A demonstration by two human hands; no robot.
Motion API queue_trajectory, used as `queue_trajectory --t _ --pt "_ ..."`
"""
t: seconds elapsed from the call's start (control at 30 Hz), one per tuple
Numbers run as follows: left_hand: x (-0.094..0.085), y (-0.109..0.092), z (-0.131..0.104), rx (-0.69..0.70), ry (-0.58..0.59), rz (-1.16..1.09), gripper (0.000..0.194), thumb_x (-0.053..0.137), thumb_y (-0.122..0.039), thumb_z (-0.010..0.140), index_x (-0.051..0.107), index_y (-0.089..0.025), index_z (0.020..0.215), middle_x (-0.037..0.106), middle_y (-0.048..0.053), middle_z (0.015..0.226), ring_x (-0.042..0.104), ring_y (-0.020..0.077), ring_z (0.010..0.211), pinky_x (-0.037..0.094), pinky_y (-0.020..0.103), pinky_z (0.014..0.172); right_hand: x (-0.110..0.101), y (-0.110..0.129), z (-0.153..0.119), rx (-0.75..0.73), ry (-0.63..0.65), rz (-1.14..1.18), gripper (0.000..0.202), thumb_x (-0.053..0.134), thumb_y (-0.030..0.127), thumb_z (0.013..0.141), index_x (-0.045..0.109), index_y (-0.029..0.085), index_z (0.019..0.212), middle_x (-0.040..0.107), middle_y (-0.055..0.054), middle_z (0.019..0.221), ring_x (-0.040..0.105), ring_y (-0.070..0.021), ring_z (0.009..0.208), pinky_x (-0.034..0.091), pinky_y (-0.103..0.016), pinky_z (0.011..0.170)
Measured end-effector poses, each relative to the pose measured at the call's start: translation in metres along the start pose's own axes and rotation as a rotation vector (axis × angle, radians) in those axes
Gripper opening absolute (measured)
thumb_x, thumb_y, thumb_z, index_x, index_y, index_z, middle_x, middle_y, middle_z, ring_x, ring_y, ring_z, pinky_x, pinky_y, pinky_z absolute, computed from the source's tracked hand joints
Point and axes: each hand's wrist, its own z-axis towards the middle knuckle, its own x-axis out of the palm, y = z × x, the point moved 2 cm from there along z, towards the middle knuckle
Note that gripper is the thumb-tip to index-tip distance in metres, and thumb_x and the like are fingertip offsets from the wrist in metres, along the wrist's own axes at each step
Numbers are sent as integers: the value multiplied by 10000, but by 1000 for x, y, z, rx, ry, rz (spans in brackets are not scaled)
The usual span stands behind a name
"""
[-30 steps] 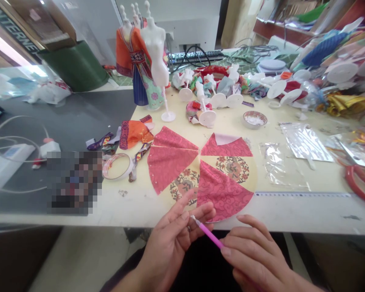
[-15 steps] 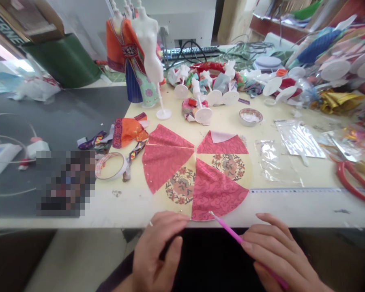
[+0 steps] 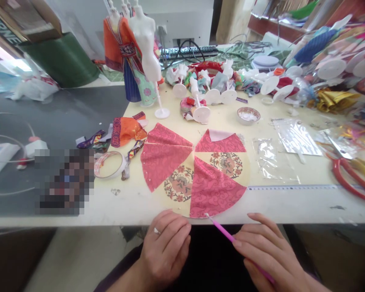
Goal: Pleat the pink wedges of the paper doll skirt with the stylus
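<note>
My right hand (image 3: 267,247) grips a slim pink pen-like stick (image 3: 225,232). Its pale tip meets the lower edge of a red patterned panel, where a small whitish dot shows. That panel belongs to a round fabric piece (image 3: 213,190) of red and cream wedges with printed flowers, lying flat at the table's front. My left hand (image 3: 167,243), with a ring, rests at the table edge by the fabric's lower rim; its fingers are curled together and the thumb lies close under them. What is inside that hand, if anything, is hidden. Tiny dots line the fabric's left rim.
A small bowl (image 3: 248,116) holds white bits. Right lie clear plastic bags (image 3: 266,152), a ruler (image 3: 292,187) and red-handled scissors (image 3: 353,178). A tape roll (image 3: 108,164) and orange doll clothing (image 3: 127,132) lie left. Dress-form mannequins (image 3: 147,44) stand behind.
My left thumb has drawn in toward its fingers and that hand has turned slightly. The pink stick's tip has shifted a little left along the fabric's edge. The view has moved slightly.
</note>
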Motion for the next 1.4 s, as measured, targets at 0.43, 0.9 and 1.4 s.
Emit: queue_trajectory --t 0.43,0.9,1.4 --pt "-3 6 2 -61 52 -108 303 587 -11 707 601 -140 980 690 87 897 594 233 974 441 463 924 4 -1 -2 -5 19 55 241 502 41 717 630 100 912 670 -54 790 614 -158 802 433 -399 919" --pt "-16 4 9 -99 -59 -179 321 592 19 676 602 -166 938 631 19 693 591 169 719 482 445 848 7 -3 -7 12 -28 78 263 484 53 728 620 111 946 670 -55 809 618 -161 805 440 -415 913" --pt "8 -4 -8 -70 7 -33 327 552 -22 746 599 -170 1034 693 107 1020 577 238 1033 441 475 926 13 4 4 6 75 59 228 487 57 744 619 126 916 676 -42 771 628 -147 761 480 -385 884"
